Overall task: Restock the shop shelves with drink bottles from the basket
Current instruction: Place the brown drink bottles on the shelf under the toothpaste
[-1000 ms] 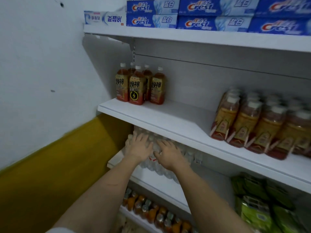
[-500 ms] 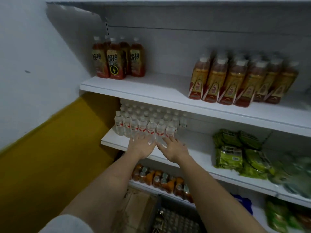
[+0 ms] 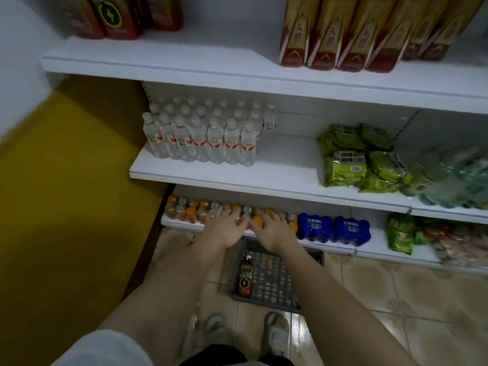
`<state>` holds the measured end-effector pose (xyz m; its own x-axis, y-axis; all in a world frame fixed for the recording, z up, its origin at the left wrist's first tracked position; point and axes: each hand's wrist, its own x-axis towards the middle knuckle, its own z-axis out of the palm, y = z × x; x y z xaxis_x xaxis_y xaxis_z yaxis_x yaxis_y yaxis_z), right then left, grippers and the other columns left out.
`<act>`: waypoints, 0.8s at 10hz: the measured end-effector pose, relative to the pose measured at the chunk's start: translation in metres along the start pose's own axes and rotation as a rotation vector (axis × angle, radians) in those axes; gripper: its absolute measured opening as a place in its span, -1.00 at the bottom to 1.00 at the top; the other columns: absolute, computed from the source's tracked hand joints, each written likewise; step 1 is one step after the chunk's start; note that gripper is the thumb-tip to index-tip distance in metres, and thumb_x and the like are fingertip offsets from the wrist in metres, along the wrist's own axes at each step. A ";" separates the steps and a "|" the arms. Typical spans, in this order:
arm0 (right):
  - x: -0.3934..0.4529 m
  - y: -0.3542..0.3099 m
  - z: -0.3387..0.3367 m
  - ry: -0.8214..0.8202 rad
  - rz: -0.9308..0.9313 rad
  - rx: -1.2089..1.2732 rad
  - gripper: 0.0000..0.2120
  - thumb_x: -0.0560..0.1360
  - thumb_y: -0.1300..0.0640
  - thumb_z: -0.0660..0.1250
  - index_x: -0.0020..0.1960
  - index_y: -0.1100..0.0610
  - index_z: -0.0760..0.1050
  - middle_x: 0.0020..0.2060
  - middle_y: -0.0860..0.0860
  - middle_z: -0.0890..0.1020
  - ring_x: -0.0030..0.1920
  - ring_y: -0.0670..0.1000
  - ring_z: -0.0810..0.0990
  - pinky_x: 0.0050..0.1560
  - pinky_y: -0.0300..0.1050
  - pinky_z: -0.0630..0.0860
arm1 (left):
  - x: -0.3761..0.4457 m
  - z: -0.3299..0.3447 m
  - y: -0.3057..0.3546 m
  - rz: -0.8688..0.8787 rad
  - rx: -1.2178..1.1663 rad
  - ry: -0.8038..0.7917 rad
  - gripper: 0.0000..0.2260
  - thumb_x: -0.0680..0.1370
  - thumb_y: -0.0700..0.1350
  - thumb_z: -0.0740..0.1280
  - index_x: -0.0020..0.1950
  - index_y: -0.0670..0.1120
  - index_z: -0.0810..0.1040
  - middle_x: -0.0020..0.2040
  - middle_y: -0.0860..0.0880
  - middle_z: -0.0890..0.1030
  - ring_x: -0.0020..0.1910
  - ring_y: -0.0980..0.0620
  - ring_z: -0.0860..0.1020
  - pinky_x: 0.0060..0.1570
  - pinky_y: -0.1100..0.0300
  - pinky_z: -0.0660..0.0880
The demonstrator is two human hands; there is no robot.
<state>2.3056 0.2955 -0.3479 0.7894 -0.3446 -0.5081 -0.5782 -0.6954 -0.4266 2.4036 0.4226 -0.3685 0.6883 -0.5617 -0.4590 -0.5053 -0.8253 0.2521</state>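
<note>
Two hands out low over the basket (image 3: 311,256), left hand (image 3: 224,228) and right hand (image 3: 274,229) side by side, both empty, fingers loosely spread and relaxed, tips in front of the orange drink bottles (image 3: 200,210) on the bottom shelf (image 3: 369,250); contact with those bottles can't be told. One dark bottle (image 3: 245,278) lies in the basket on the floor, at 6 o'clock from the hands, near the basket's left wall, cap pointing toward the shelf. Looks like the last one left to shelve.

Judgement: step in hand is the reach down for that bottle. Best done with one hand, likely the left since it sits almost over it, wrapping round the body rather than the cap, then tipping it upright before lifting. Matching lightning-label bottles (image 3: 116,17) stand on the upper shelf (image 3: 184,62) at 11 o'clock, with bare space beside them, so it probably goes there. Water bottles (image 3: 200,138) at 12 o'clock sit close-packed; avoid brushing them on the way up.
</note>
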 end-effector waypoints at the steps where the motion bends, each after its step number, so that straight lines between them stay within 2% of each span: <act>1: 0.006 0.022 0.023 -0.017 0.052 0.073 -0.38 0.62 -0.30 -0.02 0.58 -0.02 0.15 0.59 0.06 0.14 0.56 0.19 0.09 0.49 0.25 0.14 | 0.010 0.031 0.004 -0.038 -0.082 -0.037 -0.43 0.64 0.30 -0.09 0.62 0.12 0.13 0.63 0.05 0.11 0.61 -0.04 -0.01 0.55 -0.14 -0.06; 2: 0.012 0.053 0.066 -0.083 0.140 0.135 -0.44 0.64 -0.20 0.06 0.56 0.03 0.20 0.54 0.08 0.23 0.52 0.18 0.19 0.48 0.18 0.20 | 0.018 0.083 0.007 -0.075 -0.211 -0.103 -0.49 0.66 0.26 -0.02 0.58 0.12 0.20 0.62 0.01 0.18 0.59 -0.06 0.10 0.52 -0.07 0.08; 3: 0.018 0.091 0.119 -0.176 0.219 0.178 -0.46 0.65 -0.14 0.10 0.55 0.09 0.22 0.53 0.12 0.26 0.51 0.18 0.21 0.48 0.09 0.18 | 0.027 0.147 0.008 -0.138 -0.274 -0.213 -0.52 0.67 0.22 0.02 0.55 0.08 0.26 0.57 -0.06 0.29 0.51 -0.12 0.28 0.45 0.01 0.22; 4: 0.038 0.127 0.166 -0.216 0.279 0.259 -0.46 0.65 -0.11 0.14 0.54 0.12 0.23 0.51 0.12 0.28 0.51 0.17 0.22 0.48 0.06 0.17 | 0.037 0.206 0.005 -0.187 -0.304 -0.280 -0.56 0.67 0.19 0.07 0.48 0.03 0.36 0.44 -0.12 0.45 0.38 -0.16 0.41 0.34 0.02 0.34; 5: 0.077 0.161 0.214 -0.240 0.269 0.243 -0.38 0.60 -0.22 0.11 0.55 0.05 0.21 0.52 0.10 0.26 0.51 0.20 0.22 0.47 0.16 0.23 | 0.064 0.266 0.000 -0.265 -0.384 -0.276 -0.61 0.67 0.11 0.16 0.41 -0.06 0.45 0.28 -0.19 0.55 0.24 -0.21 0.51 0.21 0.04 0.43; 6: 0.125 0.196 0.263 -0.275 0.266 0.230 -0.45 0.63 -0.15 0.10 0.54 0.06 0.22 0.52 0.17 0.23 0.49 0.27 0.22 0.43 0.21 0.30 | 0.112 0.333 -0.013 -0.323 -0.457 -0.264 -0.66 0.61 0.07 0.30 0.31 -0.07 0.49 0.15 -0.13 0.58 0.09 -0.15 0.57 0.11 -0.03 0.53; 7: 0.172 0.226 0.308 -0.288 0.271 0.237 -0.53 0.67 0.03 0.11 0.54 0.14 0.22 0.51 0.24 0.23 0.47 0.30 0.24 0.43 0.12 0.30 | 0.172 0.437 -0.047 -0.414 -0.481 -0.290 -0.58 0.44 0.14 0.37 0.25 0.01 0.52 0.07 -0.06 0.60 -0.01 -0.10 0.60 -0.02 -0.04 0.60; 8: 0.224 0.272 0.391 -0.275 0.397 0.484 -0.52 0.67 -0.01 0.14 0.52 0.18 0.25 0.40 0.20 0.42 0.39 0.23 0.39 0.36 0.01 0.33 | 0.219 0.520 -0.068 -0.500 -0.505 -0.291 -0.50 0.39 0.13 0.39 0.29 -0.01 0.50 0.12 -0.12 0.60 0.04 -0.17 0.60 0.03 -0.10 0.62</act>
<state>2.2445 0.2756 -0.8701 0.4544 -0.2982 -0.8394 -0.8907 -0.1675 -0.4226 2.3182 0.3864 -0.9293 0.5720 -0.1341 -0.8092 0.1775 -0.9429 0.2818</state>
